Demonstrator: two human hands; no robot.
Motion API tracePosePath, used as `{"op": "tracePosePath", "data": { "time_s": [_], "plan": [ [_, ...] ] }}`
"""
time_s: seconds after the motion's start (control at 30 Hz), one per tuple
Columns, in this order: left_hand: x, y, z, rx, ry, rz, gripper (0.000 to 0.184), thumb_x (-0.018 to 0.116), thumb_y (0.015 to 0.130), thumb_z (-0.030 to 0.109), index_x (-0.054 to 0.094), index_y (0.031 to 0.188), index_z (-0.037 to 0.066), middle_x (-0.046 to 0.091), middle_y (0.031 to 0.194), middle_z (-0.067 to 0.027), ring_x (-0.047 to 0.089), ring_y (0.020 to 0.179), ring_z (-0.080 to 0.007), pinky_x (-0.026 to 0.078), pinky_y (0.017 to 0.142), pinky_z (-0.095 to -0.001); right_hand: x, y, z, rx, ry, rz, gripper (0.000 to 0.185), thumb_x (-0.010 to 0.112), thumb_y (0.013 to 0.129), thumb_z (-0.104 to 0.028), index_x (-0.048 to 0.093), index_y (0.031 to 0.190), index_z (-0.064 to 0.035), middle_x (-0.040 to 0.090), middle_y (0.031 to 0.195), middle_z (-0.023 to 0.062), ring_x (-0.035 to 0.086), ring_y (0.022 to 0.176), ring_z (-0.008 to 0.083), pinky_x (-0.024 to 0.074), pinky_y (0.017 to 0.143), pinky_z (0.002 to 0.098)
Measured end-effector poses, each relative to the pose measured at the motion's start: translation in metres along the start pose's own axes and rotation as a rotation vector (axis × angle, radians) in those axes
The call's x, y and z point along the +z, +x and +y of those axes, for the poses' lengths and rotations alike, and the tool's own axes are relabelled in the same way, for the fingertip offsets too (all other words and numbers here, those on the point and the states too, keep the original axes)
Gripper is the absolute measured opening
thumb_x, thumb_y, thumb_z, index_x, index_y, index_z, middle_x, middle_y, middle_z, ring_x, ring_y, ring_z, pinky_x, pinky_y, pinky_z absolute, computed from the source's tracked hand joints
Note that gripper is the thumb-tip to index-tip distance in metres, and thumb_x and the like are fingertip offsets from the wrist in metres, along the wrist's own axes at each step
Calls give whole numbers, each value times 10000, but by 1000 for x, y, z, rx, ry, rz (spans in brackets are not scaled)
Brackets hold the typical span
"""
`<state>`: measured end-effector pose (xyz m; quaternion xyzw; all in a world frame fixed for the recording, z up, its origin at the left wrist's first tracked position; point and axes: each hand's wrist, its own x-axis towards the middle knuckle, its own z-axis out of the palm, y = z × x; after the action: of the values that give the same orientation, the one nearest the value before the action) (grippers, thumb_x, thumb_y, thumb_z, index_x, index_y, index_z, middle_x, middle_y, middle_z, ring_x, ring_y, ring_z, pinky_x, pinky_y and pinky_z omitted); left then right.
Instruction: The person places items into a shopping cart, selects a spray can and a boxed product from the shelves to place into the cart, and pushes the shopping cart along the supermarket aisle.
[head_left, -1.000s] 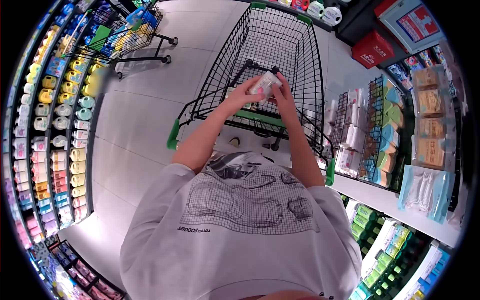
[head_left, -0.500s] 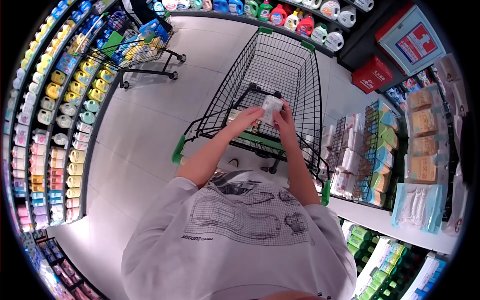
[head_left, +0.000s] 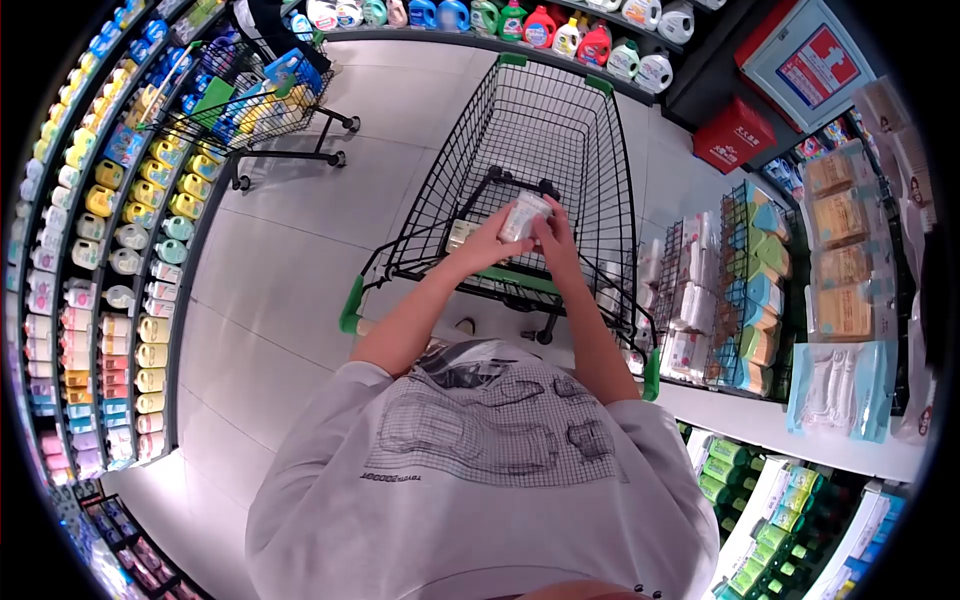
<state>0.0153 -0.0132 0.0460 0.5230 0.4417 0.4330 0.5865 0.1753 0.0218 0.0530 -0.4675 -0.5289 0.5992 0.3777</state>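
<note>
A white cylindrical container with faint print is held between both hands, over the near end of a black wire shopping cart with green corners. My left hand grips it from the left side. On its right side, my right hand has its fingers wrapped round it. Below and left of the container, a small pale box lies in the cart, partly hidden by my left hand. The rest of the cart basket shows bare wire mesh.
Shelves of bottles line the left side. A second cart, loaded with goods, stands at upper left beside a partly visible person in dark clothes. Detergent bottles stand beyond my cart. A red box and packaged goods are at right.
The container first came lower and turned more upright, then tilted again and shifted slightly left, still in both hands. The view has tipped up, bringing the far detergent shelf into sight.
</note>
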Motion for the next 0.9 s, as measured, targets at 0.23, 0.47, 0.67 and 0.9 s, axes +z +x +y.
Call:
{"op": "tracePosePath", "data": {
  "time_s": [0.23,0.47,0.67,0.9],
  "plan": [
    [-5,5,-12,-82,-429,49,718,672,807,229,270,1385,85,522,1102,-91,580,896,-145,503,688,-247,0,-3,-5,-18,112,-20,518,541,920,-296,339,1365,-123,526,1131,83,546,982,156,496,797,309],
    [-7,5,-16,-145,-826,-167,479,516,911,241,343,1325,76,553,1149,-111,595,969,-206,501,796,-328,-5,-3,-11,-26,211,-154,583,590,877,-243,319,1353,-44,533,1140,94,529,1024,171,452,857,318],
    [-9,9,-18,-237,-979,-136,483,532,896,281,381,1316,97,555,1131,-113,595,954,-208,491,790,-340,-9,-1,-4,-121,211,-182,736,657,818,-193,234,1398,-33,504,1162,128,501,1051,201,433,888,335],
    [4,8,-15,220,329,346,715,750,711,305,408,1290,63,500,1094,-116,589,903,-234,508,747,-347,-5,-2,-12,-16,208,-83,694,640,845,-211,253,1397,-46,488,1185,118,515,1028,173,464,826,317]
  ]
}}
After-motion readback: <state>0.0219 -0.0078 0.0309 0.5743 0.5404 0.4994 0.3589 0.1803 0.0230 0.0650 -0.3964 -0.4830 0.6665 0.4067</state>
